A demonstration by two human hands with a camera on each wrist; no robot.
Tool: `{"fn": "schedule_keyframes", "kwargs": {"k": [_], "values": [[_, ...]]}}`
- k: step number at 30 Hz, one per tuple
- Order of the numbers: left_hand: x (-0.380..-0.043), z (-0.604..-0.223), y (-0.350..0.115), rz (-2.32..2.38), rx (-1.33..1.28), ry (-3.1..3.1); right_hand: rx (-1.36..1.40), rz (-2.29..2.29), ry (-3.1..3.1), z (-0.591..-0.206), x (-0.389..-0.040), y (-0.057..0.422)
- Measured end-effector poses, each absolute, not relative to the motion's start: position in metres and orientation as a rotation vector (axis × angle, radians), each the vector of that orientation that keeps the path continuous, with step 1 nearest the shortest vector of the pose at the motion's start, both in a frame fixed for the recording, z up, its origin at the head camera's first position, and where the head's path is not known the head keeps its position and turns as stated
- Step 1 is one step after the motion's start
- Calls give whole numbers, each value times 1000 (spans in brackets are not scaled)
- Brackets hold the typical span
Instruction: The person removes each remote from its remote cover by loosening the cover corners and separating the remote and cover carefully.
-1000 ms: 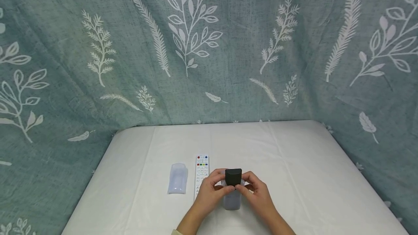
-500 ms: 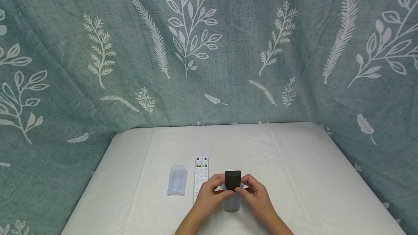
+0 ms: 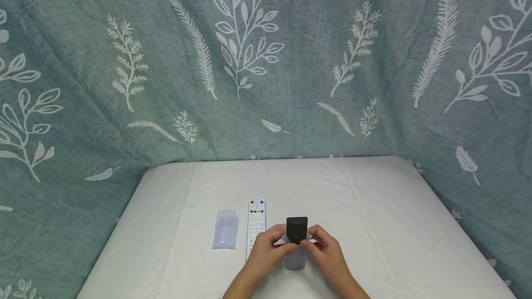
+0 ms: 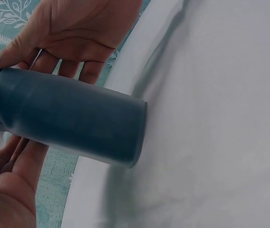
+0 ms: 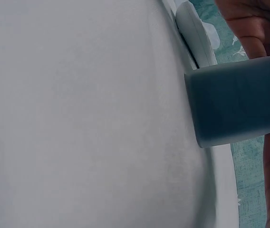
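Observation:
A dark, remote-shaped object (image 3: 297,230) stands partly inside a translucent soft sleeve (image 3: 295,259), its black end sticking out at the top. My left hand (image 3: 267,249) pinches the sleeve's upper part from the left, thumb in front. From the right, my right hand (image 3: 330,249) pinches the same part, the two thumbs nearly meeting. Any buttons on the dark object are hidden. In the left wrist view the sleeve (image 4: 78,118) appears bluish, with its closed end above the white surface. The right wrist view shows the sleeve's lower part (image 5: 239,102) too.
Left of the hands lies a white remote control (image 3: 256,220) with coloured buttons, its near end hidden by the left hand. Further left is another translucent sleeve (image 3: 226,230). The white-covered table (image 3: 374,253) meets a leaf-patterned green curtain (image 3: 249,123) at the back.
Both hands have shifted slightly toward the person, and a little more of the black end shows above the thumbs. The white remote and the other sleeve lie as before.

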State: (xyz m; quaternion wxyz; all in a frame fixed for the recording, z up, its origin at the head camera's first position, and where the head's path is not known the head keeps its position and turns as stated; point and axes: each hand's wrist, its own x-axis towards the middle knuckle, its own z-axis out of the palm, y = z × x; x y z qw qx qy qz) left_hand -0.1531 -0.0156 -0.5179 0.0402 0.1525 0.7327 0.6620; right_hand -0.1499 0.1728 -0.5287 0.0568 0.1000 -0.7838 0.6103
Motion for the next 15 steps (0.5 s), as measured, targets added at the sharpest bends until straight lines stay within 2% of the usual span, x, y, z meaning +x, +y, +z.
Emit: {"fn": "schedule_keyframes", "kwargs": {"k": [15], "values": [[-152, -524, -16, 1991, 529, 2281, 237, 1928, -2371, -531, -146, 172]]}}
